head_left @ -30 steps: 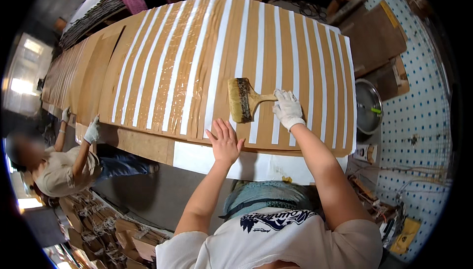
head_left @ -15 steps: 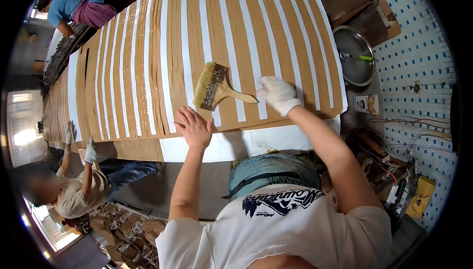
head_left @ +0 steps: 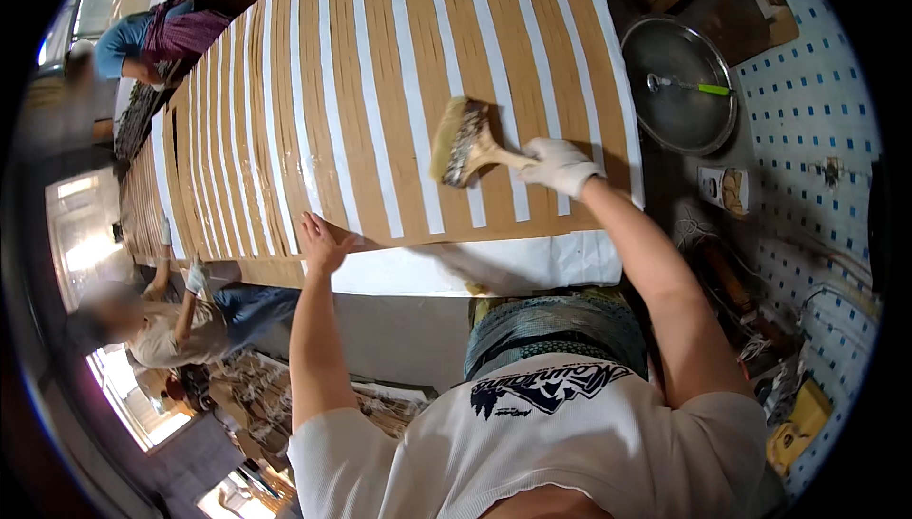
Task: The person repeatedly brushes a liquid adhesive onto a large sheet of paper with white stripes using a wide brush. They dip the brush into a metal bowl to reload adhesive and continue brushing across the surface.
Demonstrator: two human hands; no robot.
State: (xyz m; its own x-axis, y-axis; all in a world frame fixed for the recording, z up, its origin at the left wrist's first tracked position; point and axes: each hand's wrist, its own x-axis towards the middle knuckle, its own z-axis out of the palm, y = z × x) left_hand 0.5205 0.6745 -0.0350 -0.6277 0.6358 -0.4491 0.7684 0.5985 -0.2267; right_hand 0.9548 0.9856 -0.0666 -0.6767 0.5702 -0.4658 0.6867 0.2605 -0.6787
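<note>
My right hand (head_left: 562, 168), in a white glove, is closed around the wooden handle of a wide flat brush (head_left: 462, 144). The brush's pale bristles point left over overlapping brown paper sheets (head_left: 541, 226) with white strips between them; I cannot tell whether they touch the paper. My left hand (head_left: 325, 244) is bare, its fingers stretched out at the near edge of the sheets. Beside it, the paper to the left has a wet-looking shine. A white sheet (head_left: 408, 275) shows along the near edge, under the brown paper.
On the right stands a round metal basin (head_left: 679, 149) with a green-handled utensil (head_left: 712, 89) in it. One co-worker (head_left: 185, 324) has gloved hands at the table's left end; another (head_left: 157, 39) bends over dark stacks at the far left. Cables and clutter lie at the lower right.
My right hand, just off the handle's tip before, now grips the brush, which sits farther right over the strips. My left hand has shifted left along the edge. The view has moved too.
</note>
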